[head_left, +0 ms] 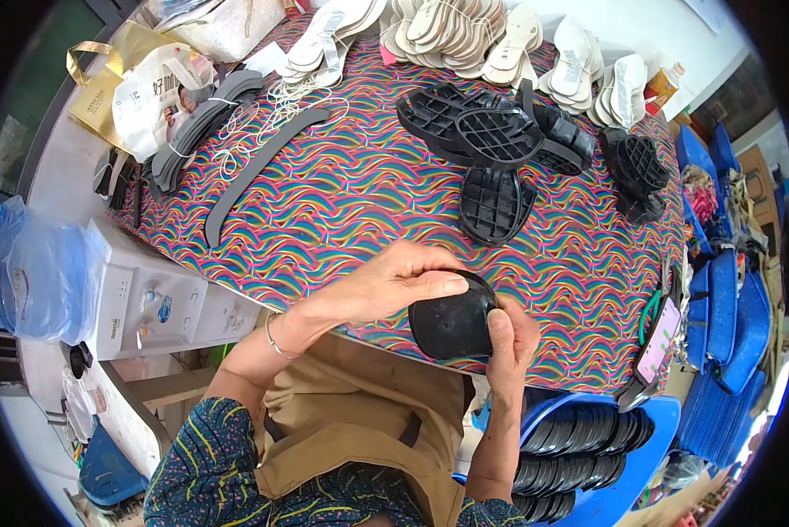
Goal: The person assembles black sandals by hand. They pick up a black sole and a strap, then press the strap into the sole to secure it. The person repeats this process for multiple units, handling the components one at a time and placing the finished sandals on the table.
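Note:
In front of my apron, over the near edge of the table, I hold a smooth black rounded shoe part (452, 325). My left hand (409, 279) grips its upper left rim, the thumb lying along the top and the fingers behind. My right hand (510, 338) clasps its right side, with the thumb pressed on the near face. Its far side is hidden from me. Beyond it lies a small pile of black grid-patterned soles (498, 136), with another sole (491, 206) closer to my hands. More black soles (638, 171) are stacked at the right.
Grey curved strips (203, 123), one loose strip (263, 176) and white string (302, 97) lie at left on the patterned table (359, 211). Bundled cream insoles (447, 31) line the back. Scissors and a phone (658, 338) are at right, above a blue bin (662, 430) of black parts.

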Available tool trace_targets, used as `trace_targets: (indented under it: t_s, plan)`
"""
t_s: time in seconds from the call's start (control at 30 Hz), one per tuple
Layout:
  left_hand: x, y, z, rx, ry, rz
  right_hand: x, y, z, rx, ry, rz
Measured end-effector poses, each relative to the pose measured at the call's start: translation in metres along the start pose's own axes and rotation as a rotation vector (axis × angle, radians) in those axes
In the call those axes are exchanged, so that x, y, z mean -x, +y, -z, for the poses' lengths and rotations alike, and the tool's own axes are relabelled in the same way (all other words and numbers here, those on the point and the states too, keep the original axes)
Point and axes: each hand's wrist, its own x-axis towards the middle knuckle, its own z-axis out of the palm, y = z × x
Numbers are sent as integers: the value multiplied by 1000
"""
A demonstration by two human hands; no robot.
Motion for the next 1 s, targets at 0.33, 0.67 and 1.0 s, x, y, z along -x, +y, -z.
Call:
trace_targets:
  t_s: [0.33, 0.67, 1.0]
  plan:
    - [1, -4, 14, 270, -209, 8, 5, 5, -2, -265, 4, -107]
    - [-13, -12, -1, 112, -51, -26, 8, 2, -8, -64, 10, -22]
    - [3, -31, -13, 454, -39, -129, 10, 15, -26, -632, 230, -182]
